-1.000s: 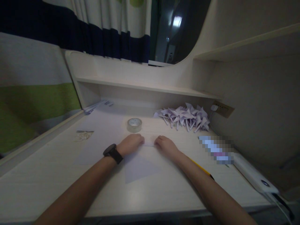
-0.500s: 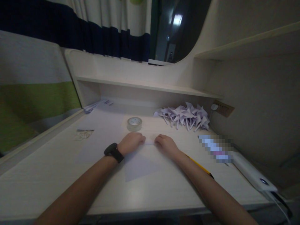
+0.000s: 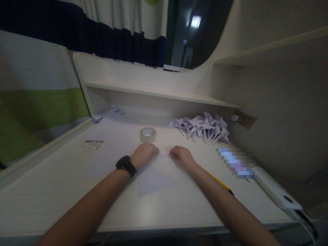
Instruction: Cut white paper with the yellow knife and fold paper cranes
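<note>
A narrow roll of white paper (image 3: 164, 155) spans the gap between my two hands, just above or on the desk. My left hand (image 3: 145, 154), with a black watch on its wrist, pinches the left end with curled fingers. At the right end, the fingers of my right hand (image 3: 182, 158) are closed on the same roll. The fingertips hide both ends. A loose white paper piece (image 3: 153, 182) lies in front of the hands, partly beside my left forearm. Just behind my left hand sits a roll of clear tape (image 3: 148, 135).
Folded paper pinwheels (image 3: 201, 126) are heaped at the back right. White sheets (image 3: 115, 133) lie at left, by a small gold-patterned item (image 3: 92, 146). A yellow-and-black pencil-like stick (image 3: 220, 182) is partly under my right forearm. A white power strip (image 3: 278, 189) runs along the right edge.
The paper between my hands shows as a thinner strip now than before. Both hands stay in nearly the same place, and the view has shifted slightly.
</note>
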A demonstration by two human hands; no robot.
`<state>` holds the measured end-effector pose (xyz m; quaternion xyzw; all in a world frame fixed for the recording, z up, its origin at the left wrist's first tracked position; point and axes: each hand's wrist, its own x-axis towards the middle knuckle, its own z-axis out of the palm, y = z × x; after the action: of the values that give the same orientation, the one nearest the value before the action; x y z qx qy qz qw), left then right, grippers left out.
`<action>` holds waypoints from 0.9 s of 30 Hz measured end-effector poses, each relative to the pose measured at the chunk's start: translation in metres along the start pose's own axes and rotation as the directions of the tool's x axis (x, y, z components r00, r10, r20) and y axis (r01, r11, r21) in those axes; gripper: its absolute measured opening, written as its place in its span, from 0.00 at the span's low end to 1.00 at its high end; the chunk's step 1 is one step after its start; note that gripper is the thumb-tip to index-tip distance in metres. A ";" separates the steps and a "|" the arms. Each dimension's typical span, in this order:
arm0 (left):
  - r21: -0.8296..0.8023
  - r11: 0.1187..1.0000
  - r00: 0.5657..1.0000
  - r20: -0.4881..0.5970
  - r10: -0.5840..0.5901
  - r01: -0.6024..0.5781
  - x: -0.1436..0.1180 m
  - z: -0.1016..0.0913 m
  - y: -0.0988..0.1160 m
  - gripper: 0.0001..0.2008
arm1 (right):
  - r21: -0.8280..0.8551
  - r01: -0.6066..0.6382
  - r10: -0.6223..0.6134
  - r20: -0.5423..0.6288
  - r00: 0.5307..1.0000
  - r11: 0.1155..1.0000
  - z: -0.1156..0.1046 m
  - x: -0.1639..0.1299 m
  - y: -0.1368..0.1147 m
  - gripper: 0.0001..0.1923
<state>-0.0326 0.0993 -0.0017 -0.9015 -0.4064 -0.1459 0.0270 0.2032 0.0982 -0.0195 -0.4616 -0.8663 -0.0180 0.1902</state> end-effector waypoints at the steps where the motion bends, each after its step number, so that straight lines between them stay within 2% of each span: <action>1: 0.040 0.999 1.000 0.009 0.001 -0.002 0.000 -0.001 0.001 0.12 | 0.002 0.008 -0.008 -0.007 1.000 1.000 0.000 0.000 0.000 0.09; 4: 0.105 0.994 0.999 0.023 0.033 -0.036 0.000 -0.003 0.003 0.12 | -0.025 0.019 -0.019 -0.012 1.000 1.000 -0.002 -0.001 -0.002 0.08; 8: 0.109 0.990 0.996 0.015 0.087 -0.088 0.000 -0.003 0.003 0.13 | -0.172 0.067 -0.061 0.043 0.997 0.983 -0.010 -0.002 -0.010 0.09; 14: 0.146 0.988 0.999 0.017 0.041 -0.043 0.000 -0.001 0.003 0.13 | -0.347 0.130 -0.068 0.184 0.981 0.929 -0.021 -0.002 -0.025 0.08; 22: 0.155 0.987 0.996 0.090 0.021 -0.035 -0.001 -0.007 0.006 0.14 | -0.390 0.137 -0.051 0.223 0.974 0.911 -0.019 -0.001 -0.027 0.08; 27: 0.143 0.989 0.997 0.072 0.015 -0.025 0.000 -0.006 0.009 0.12 | -0.388 0.117 -0.038 0.204 0.978 0.914 -0.017 -0.001 -0.024 0.09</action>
<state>-0.0273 0.0926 0.0047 -0.9059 -0.4075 -0.0837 0.0792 0.1899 0.0797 -0.0004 -0.4553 -0.8765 -0.1565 0.0070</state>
